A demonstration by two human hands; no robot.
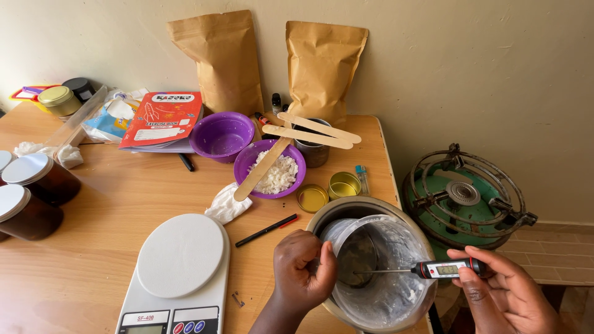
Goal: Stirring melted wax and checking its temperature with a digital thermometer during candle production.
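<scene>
While your right hand is gripping the digital thermometer at lower right, probe dipped in the pot, your left hand is clenching its rim; next, a steady reading.

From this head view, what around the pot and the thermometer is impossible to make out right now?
- Thermometer reading: display too small.
- Probe tip: lost inside the small dark cup, whose contents lie in shadow.
- What the left hand pinches at the pot rim: hidden by its curled fingers.
- Pot bottom edge and kitchen scale display: cut off by the frame.
- Right hand grip: partly cut off.
</scene>
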